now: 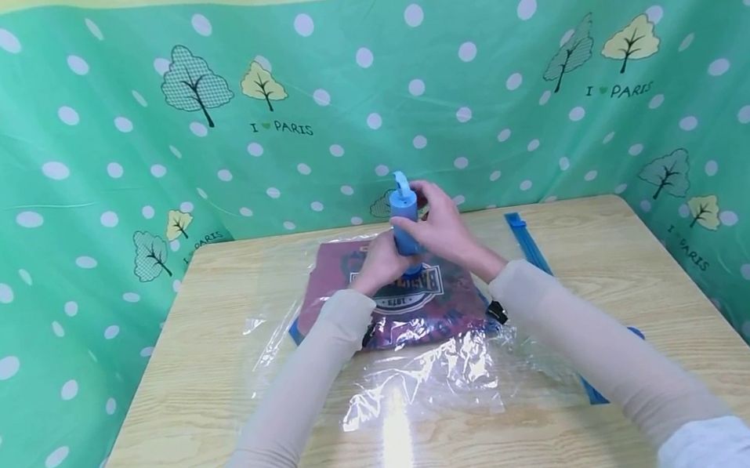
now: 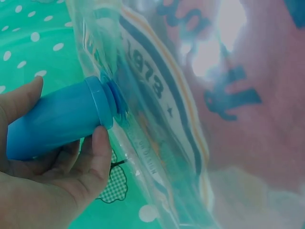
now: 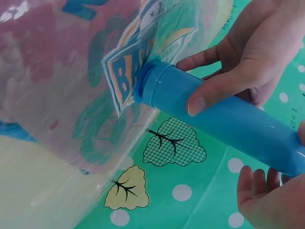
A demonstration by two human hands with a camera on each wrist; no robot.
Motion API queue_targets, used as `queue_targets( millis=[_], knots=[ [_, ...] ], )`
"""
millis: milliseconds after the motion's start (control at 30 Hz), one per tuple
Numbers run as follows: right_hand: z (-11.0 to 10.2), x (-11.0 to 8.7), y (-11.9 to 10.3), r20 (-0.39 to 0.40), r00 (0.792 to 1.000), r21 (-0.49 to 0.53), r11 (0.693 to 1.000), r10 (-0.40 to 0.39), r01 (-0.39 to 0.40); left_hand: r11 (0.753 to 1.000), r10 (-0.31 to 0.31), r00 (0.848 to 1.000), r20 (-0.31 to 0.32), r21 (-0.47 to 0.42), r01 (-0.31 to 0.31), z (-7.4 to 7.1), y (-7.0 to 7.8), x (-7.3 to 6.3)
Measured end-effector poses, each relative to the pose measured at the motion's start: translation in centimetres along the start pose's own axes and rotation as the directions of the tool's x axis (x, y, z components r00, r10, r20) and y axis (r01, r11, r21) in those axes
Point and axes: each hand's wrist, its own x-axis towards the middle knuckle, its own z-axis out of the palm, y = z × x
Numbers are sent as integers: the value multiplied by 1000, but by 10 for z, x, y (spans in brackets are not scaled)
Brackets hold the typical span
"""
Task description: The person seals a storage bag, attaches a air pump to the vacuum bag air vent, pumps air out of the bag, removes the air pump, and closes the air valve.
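A clear plastic vacuum bag (image 1: 418, 374) lies on the table with a folded maroon printed garment (image 1: 331, 279) inside. On its valve (image 2: 114, 95) stands a blue hand pump (image 1: 404, 218), upright, with a light blue handle (image 1: 401, 181) on top. My left hand (image 1: 382, 262) grips the pump low, near the bag, thumb on one side and fingers on the other. Higher up, my right hand (image 1: 445, 229) holds the pump's upper end, its fingers partly hidden behind the barrel. In the right wrist view the blue pump (image 3: 214, 114) shows between both hands.
Right of the bag lies a long blue strip (image 1: 528, 245), partly covered by the right forearm; a blue end (image 1: 635, 332) shows beyond the sleeve. The wooden table (image 1: 177, 402) is enclosed by a green dotted curtain (image 1: 309, 163) at the back and sides.
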Motion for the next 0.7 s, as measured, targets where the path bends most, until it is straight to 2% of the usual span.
queue_targets(
  millis=[133,300,533,700],
  knots=[
    [1,1,0,25,1000,-17,1000,16,-16,1000,2,1000,-6,-15,-2,0,0,0],
    [-2,-1,-4,70,997,25,999,29,-31,1000,-6,1000,-1,-23,6,-1,-1,-1],
    [0,1,-6,10,1000,21,1000,14,-14,1000,-22,1000,-5,-1,22,-1,1,-2],
    [2,1,-8,21,999,-31,999,32,-32,999,-36,999,-1,7,36,0,2,-3]
  ],
)
